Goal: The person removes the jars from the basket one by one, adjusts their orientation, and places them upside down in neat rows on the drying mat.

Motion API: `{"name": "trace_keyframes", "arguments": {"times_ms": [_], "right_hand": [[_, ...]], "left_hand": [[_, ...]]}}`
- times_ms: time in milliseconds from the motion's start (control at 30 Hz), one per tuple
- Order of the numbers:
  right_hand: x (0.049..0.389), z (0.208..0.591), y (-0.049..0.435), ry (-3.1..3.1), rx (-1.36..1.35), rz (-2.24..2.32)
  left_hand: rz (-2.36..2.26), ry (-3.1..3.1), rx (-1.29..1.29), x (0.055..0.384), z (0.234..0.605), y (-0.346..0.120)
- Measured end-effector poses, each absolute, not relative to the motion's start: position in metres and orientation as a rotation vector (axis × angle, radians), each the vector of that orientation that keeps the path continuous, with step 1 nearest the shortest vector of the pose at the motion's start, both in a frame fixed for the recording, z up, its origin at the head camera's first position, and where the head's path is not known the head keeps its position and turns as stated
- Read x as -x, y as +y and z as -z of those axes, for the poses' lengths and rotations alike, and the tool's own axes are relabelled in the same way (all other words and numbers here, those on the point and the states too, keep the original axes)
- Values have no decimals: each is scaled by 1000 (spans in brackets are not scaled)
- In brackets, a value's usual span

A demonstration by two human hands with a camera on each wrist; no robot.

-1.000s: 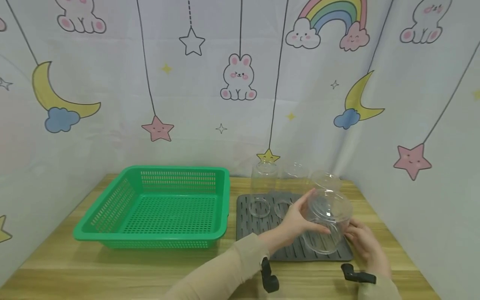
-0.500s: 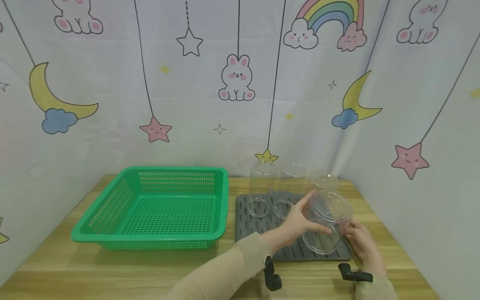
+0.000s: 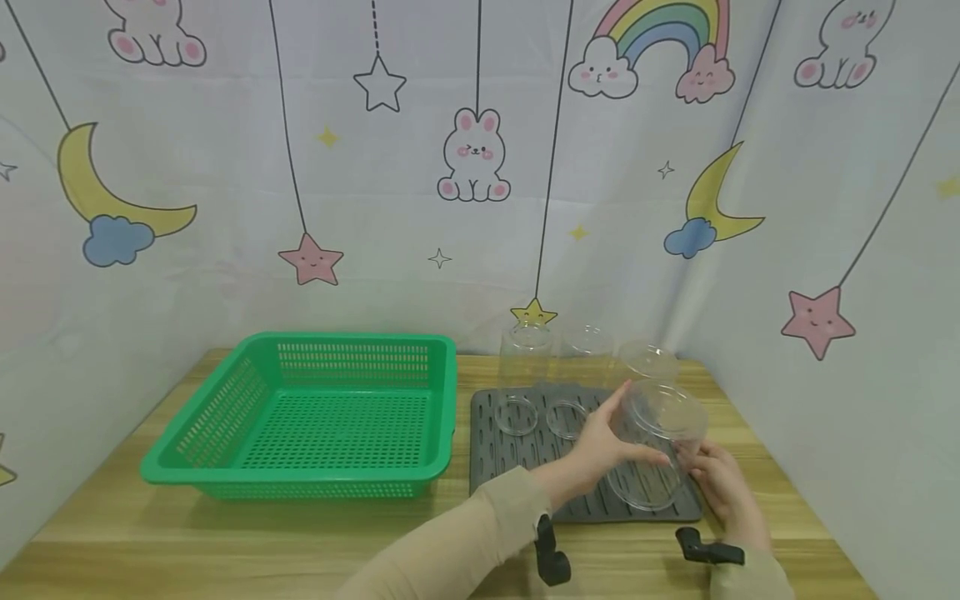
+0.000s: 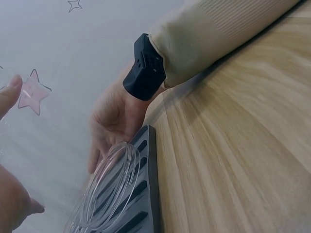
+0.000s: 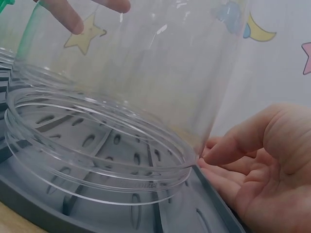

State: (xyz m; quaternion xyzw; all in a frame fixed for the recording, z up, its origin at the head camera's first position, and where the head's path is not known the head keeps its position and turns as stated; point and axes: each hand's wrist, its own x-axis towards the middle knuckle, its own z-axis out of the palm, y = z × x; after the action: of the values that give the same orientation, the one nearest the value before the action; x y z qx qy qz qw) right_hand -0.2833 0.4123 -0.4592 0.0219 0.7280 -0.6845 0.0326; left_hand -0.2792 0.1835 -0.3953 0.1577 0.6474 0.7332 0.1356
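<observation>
A large clear jar stands over the near right part of the grey ribbed mat. My left hand spans its side, thumb across the front and fingers behind. My right hand holds its lower right side. Seen from the right wrist, the jar's ringed rim faces down close over the mat, with the right thumb and fingers pinching its edge. Left fingertips lie against the wall higher up. In the left wrist view the clear rim shows low over the mat.
Several clear jars stand behind: one at the mat's left, one beside it, one farther right. A green slotted basket sits left of the mat on the wooden table. A patterned curtain hangs behind.
The jar's top has leaned slightly to the right, and my left hand has shifted a little right with it. My right hand has barely moved.
</observation>
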Motion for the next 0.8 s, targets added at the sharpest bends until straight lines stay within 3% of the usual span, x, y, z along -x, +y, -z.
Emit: {"name": "trace_keyframes", "arguments": {"times_ms": [800], "right_hand": [[283, 458, 411, 2288, -82, 2024]], "left_hand": [[-1961, 2161, -424, 274, 391, 188]]}}
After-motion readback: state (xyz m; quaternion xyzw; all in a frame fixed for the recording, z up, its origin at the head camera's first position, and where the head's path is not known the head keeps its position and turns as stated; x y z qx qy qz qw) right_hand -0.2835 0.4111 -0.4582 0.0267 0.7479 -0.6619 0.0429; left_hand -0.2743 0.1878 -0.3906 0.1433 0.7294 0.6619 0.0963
